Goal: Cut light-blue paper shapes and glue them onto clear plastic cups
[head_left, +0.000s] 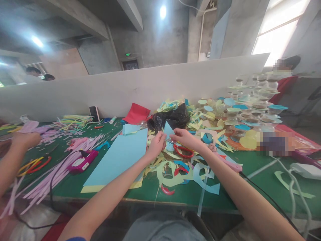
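Note:
A small piece of light-blue paper (169, 129) is held up between my hands over the littered table. My left hand (157, 144) is closed, its fingers pinching the paper's lower left edge. From the other side my right hand (185, 138) grips the same piece in a pinch. Just below my right hand lies a red loop (184, 154), apparently a scissors handle; the rest is partly hidden. Cut paper rings and scraps (170, 175) spread beneath both hands. To the left of my left hand lies a stack of large blue sheets (120, 157) with yellow ones under it.
A black plastic bag (173, 117) sits behind my hands. At right stand stacked clear cups with paper discs (250, 110) and a pink glue gun (229, 163). Purple strips (57, 167) and a magenta power strip (83, 161) lie left, near another person's hand (26, 137).

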Demonstrator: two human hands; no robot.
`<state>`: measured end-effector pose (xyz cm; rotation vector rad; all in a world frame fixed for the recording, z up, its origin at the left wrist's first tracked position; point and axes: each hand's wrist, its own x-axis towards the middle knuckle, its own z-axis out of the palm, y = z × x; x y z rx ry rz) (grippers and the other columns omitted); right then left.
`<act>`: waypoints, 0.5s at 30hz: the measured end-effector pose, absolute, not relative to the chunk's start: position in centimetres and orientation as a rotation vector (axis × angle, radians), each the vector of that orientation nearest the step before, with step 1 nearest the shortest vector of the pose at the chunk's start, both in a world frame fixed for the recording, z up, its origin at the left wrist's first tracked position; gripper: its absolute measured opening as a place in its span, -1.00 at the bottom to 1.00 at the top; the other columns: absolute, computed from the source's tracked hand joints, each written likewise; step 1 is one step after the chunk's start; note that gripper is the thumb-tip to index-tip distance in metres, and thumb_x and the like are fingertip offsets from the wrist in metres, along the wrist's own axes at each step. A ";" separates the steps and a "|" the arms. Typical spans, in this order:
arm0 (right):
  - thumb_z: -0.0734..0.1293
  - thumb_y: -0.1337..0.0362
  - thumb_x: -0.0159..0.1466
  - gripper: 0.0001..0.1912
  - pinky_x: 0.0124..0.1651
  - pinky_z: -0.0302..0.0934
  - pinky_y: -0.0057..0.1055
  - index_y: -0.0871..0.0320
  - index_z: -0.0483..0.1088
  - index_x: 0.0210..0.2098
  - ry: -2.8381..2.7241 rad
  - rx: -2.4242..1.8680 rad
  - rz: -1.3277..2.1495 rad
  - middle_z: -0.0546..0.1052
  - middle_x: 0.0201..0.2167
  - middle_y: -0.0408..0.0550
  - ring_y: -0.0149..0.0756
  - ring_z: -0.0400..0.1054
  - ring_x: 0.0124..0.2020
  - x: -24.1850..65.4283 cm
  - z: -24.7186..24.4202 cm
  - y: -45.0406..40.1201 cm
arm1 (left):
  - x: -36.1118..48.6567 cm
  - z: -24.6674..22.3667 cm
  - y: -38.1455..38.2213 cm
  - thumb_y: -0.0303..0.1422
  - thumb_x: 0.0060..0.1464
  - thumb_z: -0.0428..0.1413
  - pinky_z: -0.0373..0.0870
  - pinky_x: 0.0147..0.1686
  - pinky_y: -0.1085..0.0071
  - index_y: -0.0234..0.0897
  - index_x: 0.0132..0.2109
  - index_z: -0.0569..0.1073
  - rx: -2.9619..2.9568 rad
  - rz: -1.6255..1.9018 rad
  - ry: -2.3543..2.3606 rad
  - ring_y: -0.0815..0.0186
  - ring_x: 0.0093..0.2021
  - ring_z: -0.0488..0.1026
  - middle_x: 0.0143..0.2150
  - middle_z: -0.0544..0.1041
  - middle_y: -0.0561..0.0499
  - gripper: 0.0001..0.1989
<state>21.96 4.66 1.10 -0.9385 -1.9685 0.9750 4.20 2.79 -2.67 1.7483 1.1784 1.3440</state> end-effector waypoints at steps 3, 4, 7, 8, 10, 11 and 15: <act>0.26 0.04 0.22 -0.67 -0.36 0.11 -0.41 0.12 0.20 -0.53 -2.002 -0.930 0.932 0.38 -0.55 -0.20 -0.36 0.24 -0.46 21.9 1.2 4.5 | 4.1 -2.8 2.9 -0.08 0.23 -0.07 0.11 -0.59 0.49 -0.19 -0.38 0.15 1.763 1.321 1.179 0.44 -0.71 0.14 -0.74 0.14 0.27 -0.68; 0.26 0.04 0.21 -0.67 -0.36 0.12 -0.41 0.13 0.22 -0.53 -1.994 -0.934 0.933 0.39 -0.55 -0.19 -0.36 0.25 -0.47 21.9 1.2 4.5 | 4.1 -2.8 2.9 -0.09 0.23 -0.08 0.12 -0.57 0.49 -0.19 -0.38 0.15 1.781 1.316 1.185 0.44 -0.70 0.15 -0.74 0.15 0.27 -0.68; 0.28 0.05 0.19 -0.68 -0.33 0.16 -0.39 0.14 0.28 -0.54 -1.972 -0.949 0.959 0.44 -0.54 -0.17 -0.34 0.30 -0.46 22.0 1.1 4.8 | 4.1 -2.5 2.7 -0.10 0.25 -0.09 0.13 -0.54 0.48 -0.19 -0.38 0.15 1.821 1.303 1.202 0.44 -0.69 0.15 -0.72 0.16 0.26 -0.69; 0.29 0.06 0.19 -0.69 -0.32 0.17 -0.38 0.14 0.31 -0.54 -1.968 -0.947 0.970 0.46 -0.54 -0.16 -0.32 0.32 -0.45 22.1 1.1 5.0 | 4.2 -2.4 2.6 -0.10 0.25 -0.09 0.13 -0.54 0.47 -0.19 -0.38 0.15 1.829 1.299 1.211 0.43 -0.68 0.15 -0.72 0.17 0.25 -0.69; 0.31 0.05 0.18 -0.70 -0.29 0.20 -0.36 0.14 0.37 -0.53 -1.961 -0.942 1.013 0.50 -0.51 -0.13 -0.29 0.36 -0.42 22.3 1.0 5.3 | 4.2 -2.1 2.4 -0.11 0.25 -0.09 0.14 -0.52 0.46 -0.19 -0.40 0.15 1.862 1.301 1.248 0.43 -0.67 0.16 -0.71 0.18 0.24 -0.68; 0.31 0.04 0.17 -0.69 -0.28 0.22 -0.35 0.14 0.39 -0.51 -1.957 -0.935 1.047 0.52 -0.49 -0.12 -0.27 0.38 -0.40 22.4 0.9 5.5 | 4.2 -2.0 2.4 -0.12 0.25 -0.09 0.15 -0.50 0.46 -0.20 -0.41 0.15 1.886 1.304 1.272 0.42 -0.66 0.17 -0.70 0.19 0.23 -0.67; 0.32 -0.01 0.17 -0.67 -0.18 0.27 -0.30 0.14 0.43 -0.48 -1.953 -0.906 1.147 0.57 -0.43 -0.06 -0.22 0.43 -0.33 22.9 0.7 6.1 | 4.1 -2.0 2.4 -0.13 0.26 -0.09 0.16 -0.47 0.45 -0.20 -0.42 0.16 1.932 1.297 1.312 0.41 -0.64 0.19 -0.70 0.21 0.22 -0.67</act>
